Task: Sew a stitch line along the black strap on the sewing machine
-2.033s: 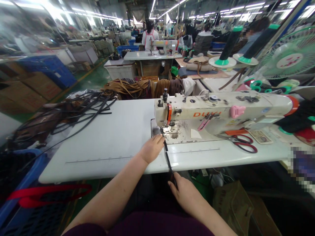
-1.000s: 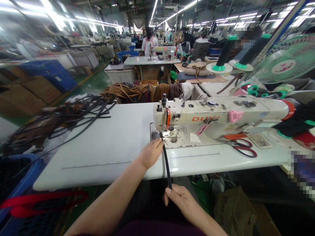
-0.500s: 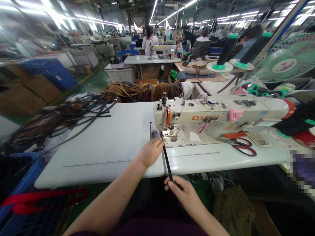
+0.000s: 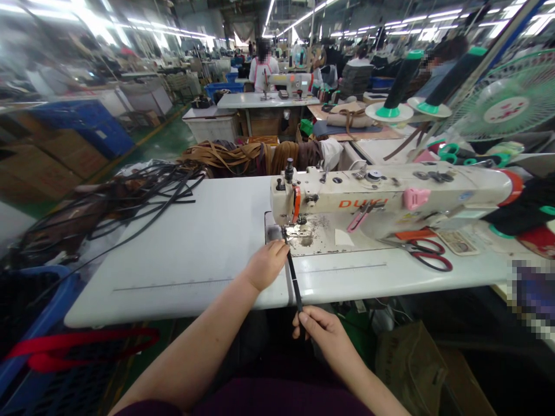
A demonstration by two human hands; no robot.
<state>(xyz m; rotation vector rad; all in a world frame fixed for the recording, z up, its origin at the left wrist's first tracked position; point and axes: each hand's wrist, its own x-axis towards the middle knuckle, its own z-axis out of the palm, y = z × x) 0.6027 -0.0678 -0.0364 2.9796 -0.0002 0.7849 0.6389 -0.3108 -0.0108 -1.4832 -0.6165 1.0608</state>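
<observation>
A narrow black strap [image 4: 293, 271] runs from under the needle area of the sewing machine [image 4: 390, 193] down over the table's front edge. My left hand [image 4: 269, 263] lies by the needle plate, its fingers closed on the strap close to the presser foot. Lower down, past the edge, my right hand [image 4: 318, 323] pinches the strap between thumb and fingers. Between the two hands the strap looks taut and shows a small pale mark. The strap's far end at the needle is hidden by my left fingers.
Red-handled scissors [image 4: 427, 254] and pink-handled snips [image 4: 359, 218] are at the machine. Loose black straps [image 4: 160, 211] hang over the table's left side, above a blue basket [image 4: 56, 277]. Thread cones [image 4: 401, 81] and a green fan [image 4: 505, 107] stand right.
My right hand has shifted slightly along the strap's line. A pale mark now shows on the strap between my hands. My left hand stays near the needle.
</observation>
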